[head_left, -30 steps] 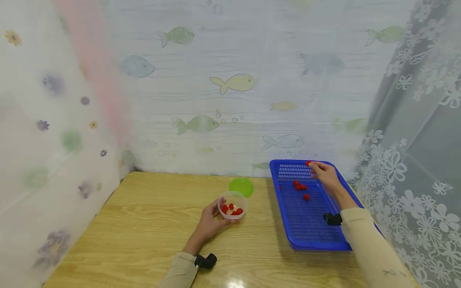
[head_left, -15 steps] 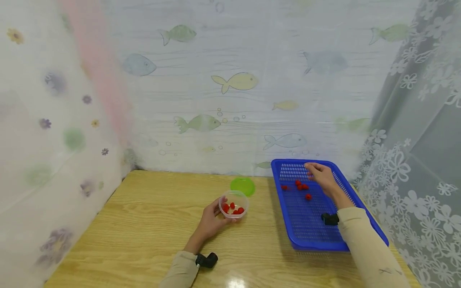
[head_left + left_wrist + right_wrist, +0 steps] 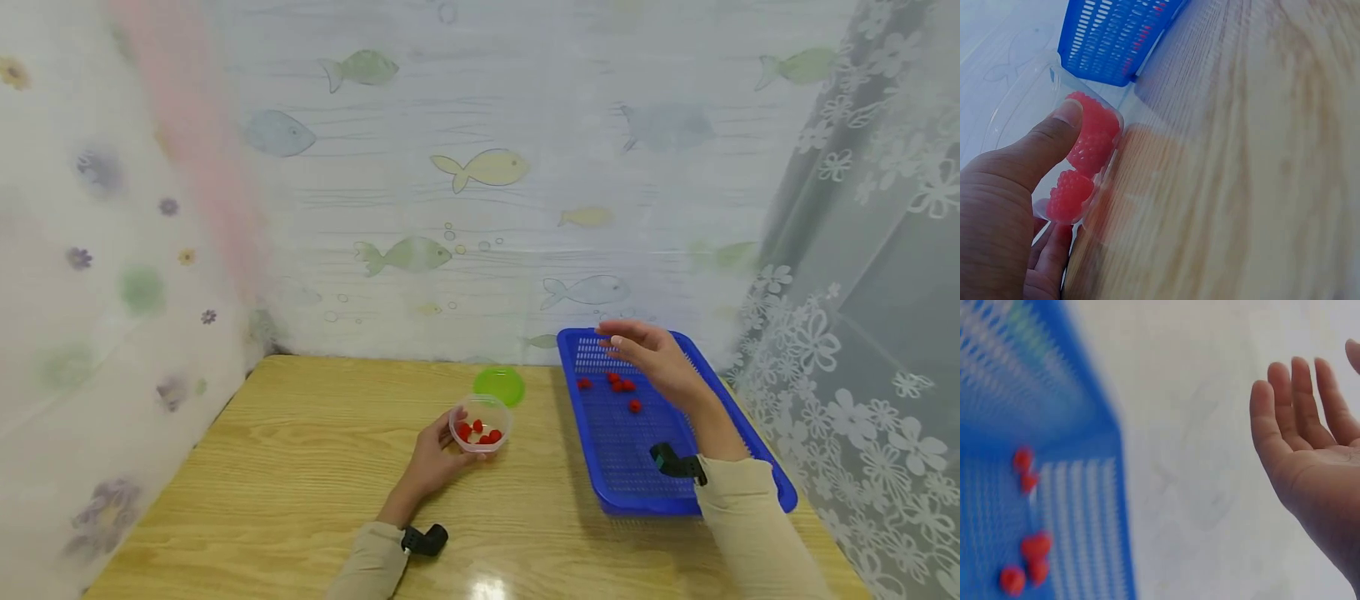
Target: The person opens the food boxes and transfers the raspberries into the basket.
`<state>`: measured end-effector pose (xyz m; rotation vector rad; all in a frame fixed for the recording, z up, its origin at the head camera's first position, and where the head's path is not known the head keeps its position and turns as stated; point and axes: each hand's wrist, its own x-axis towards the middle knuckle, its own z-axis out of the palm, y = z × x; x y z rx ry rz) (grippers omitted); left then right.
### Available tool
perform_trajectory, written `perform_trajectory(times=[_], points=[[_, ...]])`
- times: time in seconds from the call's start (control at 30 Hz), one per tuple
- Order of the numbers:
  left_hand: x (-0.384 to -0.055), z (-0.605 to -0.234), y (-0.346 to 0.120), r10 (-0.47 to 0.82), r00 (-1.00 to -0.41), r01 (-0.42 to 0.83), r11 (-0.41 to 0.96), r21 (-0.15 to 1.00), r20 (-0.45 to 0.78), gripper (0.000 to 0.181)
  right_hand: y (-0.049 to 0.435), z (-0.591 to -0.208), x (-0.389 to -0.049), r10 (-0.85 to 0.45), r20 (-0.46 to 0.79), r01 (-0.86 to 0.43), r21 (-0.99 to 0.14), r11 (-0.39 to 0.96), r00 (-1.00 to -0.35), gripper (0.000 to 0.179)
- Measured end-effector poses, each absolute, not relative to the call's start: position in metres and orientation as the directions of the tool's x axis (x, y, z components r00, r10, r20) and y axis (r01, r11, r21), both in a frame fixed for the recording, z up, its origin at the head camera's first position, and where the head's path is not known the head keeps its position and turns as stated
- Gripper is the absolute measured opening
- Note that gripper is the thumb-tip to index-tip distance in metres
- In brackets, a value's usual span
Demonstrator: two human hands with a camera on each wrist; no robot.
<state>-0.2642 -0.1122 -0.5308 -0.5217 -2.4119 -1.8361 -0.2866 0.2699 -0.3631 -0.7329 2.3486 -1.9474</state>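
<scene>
My left hand [image 3: 437, 457] grips a small clear plastic tub [image 3: 481, 450] by its side. Several red raspberries [image 3: 1091, 144] lie inside it, and in the left wrist view the thumb rests along the wall beside them. My right hand [image 3: 660, 362] is raised over the far part of a blue mesh basket [image 3: 596, 467]. Its fingers [image 3: 1265, 415] are loosely spread and hold nothing. More raspberries [image 3: 635, 406] lie scattered on the basket's floor toward the back and left.
A bright green lid [image 3: 501, 386] lies on the wooden table [image 3: 315, 433] just behind the tub. Fish-patterned sheeting [image 3: 420, 192] stands along the table's back edge. A lace curtain [image 3: 862, 333] hangs close by the basket's right side.
A second ago my right hand pinched a raspberry over the basket; it has let go, and the fingers have spread and moved left. The left hand still holds the tub in place.
</scene>
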Motion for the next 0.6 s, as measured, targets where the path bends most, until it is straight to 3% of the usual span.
perform_trajectory(times=[0.23, 0.6], points=[[-0.266, -0.532, -0.113, 0.233, -0.929, 0.339, 0.220, 0.915, 0.288, 0.086, 0.210, -0.356, -0.238, -0.401, 0.387, -0.462, -0.880, 0.107, -0.830, 0.032], [-0.269, -0.531, -0.114, 0.237, -0.935, 0.320, 0.245, 0.915, 0.264, 0.089, 0.118, -0.413, -0.221, -0.343, 0.251, -0.370, -0.862, 0.346, -0.905, 0.030]])
